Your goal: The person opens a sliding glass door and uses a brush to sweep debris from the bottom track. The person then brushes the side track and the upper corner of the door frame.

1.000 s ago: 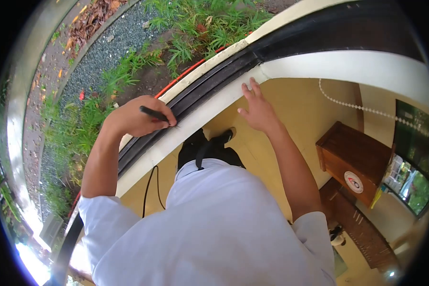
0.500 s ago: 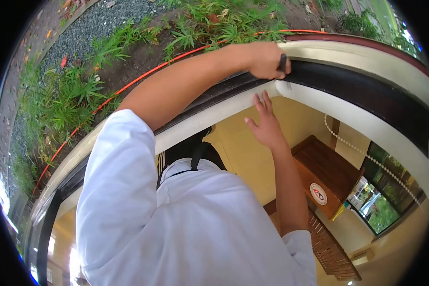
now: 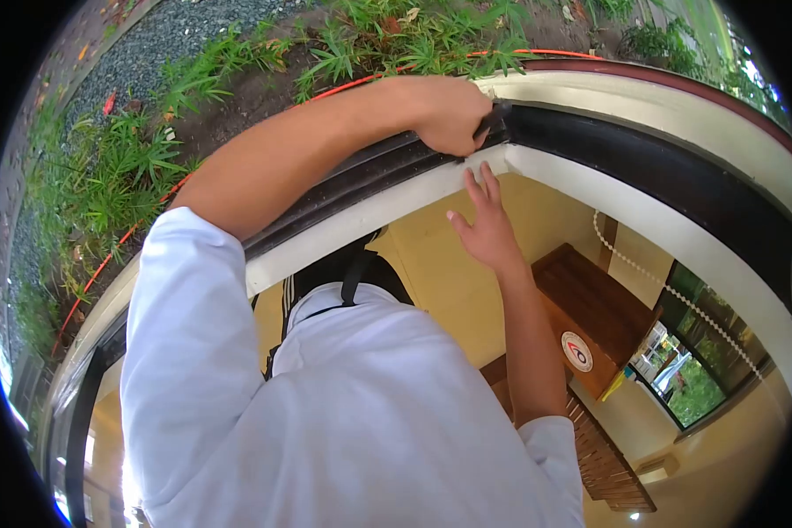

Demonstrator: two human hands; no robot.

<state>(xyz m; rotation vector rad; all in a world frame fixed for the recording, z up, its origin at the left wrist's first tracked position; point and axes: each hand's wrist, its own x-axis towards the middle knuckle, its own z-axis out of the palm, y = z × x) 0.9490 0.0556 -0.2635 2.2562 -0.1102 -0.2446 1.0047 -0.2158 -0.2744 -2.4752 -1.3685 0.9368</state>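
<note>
My left hand [image 3: 453, 119] is closed around a small black tool [image 3: 493, 121], mostly hidden by the fingers, so I cannot tell its kind. It sits at the corner of the dark window frame [image 3: 361, 183], right over the frame's grooves. Just below, my right hand [image 3: 487, 224] is raised with fingers spread and nothing in it. Its fingertips are close to the white inner ledge [image 3: 326, 231] under the frame.
Beyond the frame lie green plants [image 3: 114, 185], gravel [image 3: 185, 62] and an orange cable [image 3: 106, 264]. Indoors, a wooden lectern [image 3: 581, 308] with a round emblem stands to the right, near a beaded chain [image 3: 669, 286] and a slatted wooden piece [image 3: 603, 458]. The floor [image 3: 440, 264] is yellowish.
My left hand has slid left along the frame, away from the corner, with the black tool. My right hand stays nearly in place, still spread. The view has shifted slightly.
</note>
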